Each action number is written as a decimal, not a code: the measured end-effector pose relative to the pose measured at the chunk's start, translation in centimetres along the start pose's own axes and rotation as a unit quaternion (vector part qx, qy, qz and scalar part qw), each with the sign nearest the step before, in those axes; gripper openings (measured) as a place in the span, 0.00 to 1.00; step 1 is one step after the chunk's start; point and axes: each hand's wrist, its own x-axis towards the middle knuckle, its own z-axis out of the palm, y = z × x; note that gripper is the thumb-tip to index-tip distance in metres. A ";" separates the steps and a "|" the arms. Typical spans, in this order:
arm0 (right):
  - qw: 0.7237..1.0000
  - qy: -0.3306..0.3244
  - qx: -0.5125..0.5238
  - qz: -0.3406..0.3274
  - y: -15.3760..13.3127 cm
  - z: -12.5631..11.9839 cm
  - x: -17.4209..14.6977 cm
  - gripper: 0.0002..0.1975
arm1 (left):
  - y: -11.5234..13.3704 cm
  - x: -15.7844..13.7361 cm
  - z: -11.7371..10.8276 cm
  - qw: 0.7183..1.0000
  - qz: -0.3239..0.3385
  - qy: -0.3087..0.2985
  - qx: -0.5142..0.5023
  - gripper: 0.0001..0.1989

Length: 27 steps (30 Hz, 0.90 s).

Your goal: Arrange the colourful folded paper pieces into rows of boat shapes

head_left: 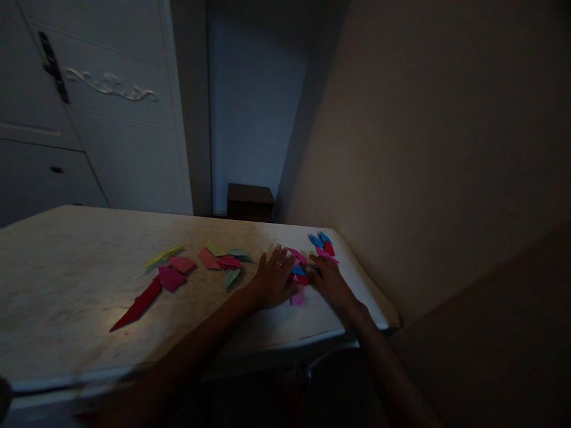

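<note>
Both my hands rest on a cluster of folded paper pieces point(298, 296) in pink, blue and red near the right end of the table. My left hand point(273, 278) lies palm down over the left side of the cluster, fingers stretched out, a ring on one finger. On its right side, my right hand point(329, 278) has its fingers spread, touching the papers. Parts of the cluster are hidden beneath both hands. Just beyond my right hand lie blue folded papers point(319, 240), with a red and a pink piece beside them.
The white table point(66, 267) has a worn top. Left of my hands sits a group of pink and green folded papers point(228, 261); farther left are yellow, pink and magenta ones point(172, 278) with a long red piece point(138, 306). A wall point(423, 148) borders the right side.
</note>
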 end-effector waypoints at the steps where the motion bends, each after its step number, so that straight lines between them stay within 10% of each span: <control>1: 1.000 0.000 0.006 -0.008 0.4 -0.2 0.0 0.23 | 0.2 0.0 0.2 1.000 0.021 0.016 0.007 0.35; 9: 0.991 -0.082 -0.012 -0.102 2.8 -0.3 0.9 0.19 | -0.1 -0.8 0.5 0.990 0.133 0.043 0.008 0.18; 27: 0.987 0.021 0.154 0.049 8.2 -2.1 5.3 0.20 | -1.2 -0.6 0.4 0.990 0.107 0.092 -0.019 0.12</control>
